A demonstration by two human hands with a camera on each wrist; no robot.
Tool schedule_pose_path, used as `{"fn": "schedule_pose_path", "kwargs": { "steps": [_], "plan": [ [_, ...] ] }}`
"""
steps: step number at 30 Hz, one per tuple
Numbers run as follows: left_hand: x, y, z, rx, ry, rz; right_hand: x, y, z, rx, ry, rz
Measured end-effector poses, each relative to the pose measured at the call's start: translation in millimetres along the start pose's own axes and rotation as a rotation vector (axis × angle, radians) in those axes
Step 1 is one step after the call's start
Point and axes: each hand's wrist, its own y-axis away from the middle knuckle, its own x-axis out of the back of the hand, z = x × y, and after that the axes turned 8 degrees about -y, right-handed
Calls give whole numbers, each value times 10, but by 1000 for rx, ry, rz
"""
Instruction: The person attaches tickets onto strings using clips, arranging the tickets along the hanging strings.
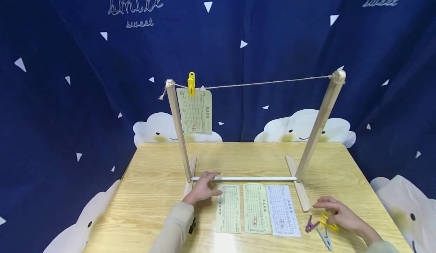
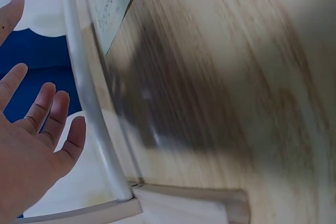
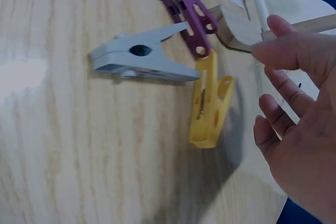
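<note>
My left hand point(image 1: 203, 188), fingers spread and holding nothing, hovers near the left printed slip point(image 1: 229, 209). Beside that slip lie another pale green slip point(image 1: 257, 209) and a white slip point(image 1: 282, 211). At the right, my right hand point(image 1: 340, 215) is held loosely over the clothespins, with nothing between its fingers. These are a yellow clothespin point(image 3: 207, 108), a purple clothespin point(image 3: 184, 11) and a grey clothespin point(image 3: 139, 56), lying close together on the table. One more slip point(image 1: 195, 111) hangs from the string point(image 1: 265, 83) under a yellow clothespin point(image 1: 191, 84).
Two wooden posts point(image 1: 320, 126) carry the string, joined low down by a white rod point(image 1: 252, 178). Their wooden feet point(image 1: 301, 192) rest on the wooden table point(image 1: 143, 192). Behind hangs a dark blue curtain point(image 1: 238, 60) with clouds and white triangles.
</note>
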Motion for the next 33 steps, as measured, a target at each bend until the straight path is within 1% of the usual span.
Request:
{"fn": "schedule_pose_path", "kwargs": {
  "steps": [4,6,9,12,14,16,21,24,28,30,33],
  "plan": [
    [-44,-36,-26,9,20,-4,-10,5,81,79,-52,-44],
    [-59,-40,-22,6,16,-3,-23,11,117,102,-95,-71],
    [-74,-42,-10,20,10,-12,-43,31,142,122,-117,-82],
    [-92,-42,-5,58,11,-33,-47,60,164,98,-119,-83],
    [-110,-42,-12,91,17,-47,-46,81,174,61,-124,-82],
    [-134,-44,-25,108,14,-50,-40,100,189,29,-122,-83],
    [-201,-32,-64,115,6,-37,-44,122,214,-4,-92,-74],
    [-241,-26,-87,120,15,-28,-47,134,220,-3,-38,-49],
    [-286,-31,-117,103,28,-3,-26,161,234,-37,-2,-43],
    [-304,-36,-131,95,26,7,-10,172,240,-62,-5,-52],
    [-319,-37,-141,87,7,7,1,177,244,-72,22,-48]
  ]
}}
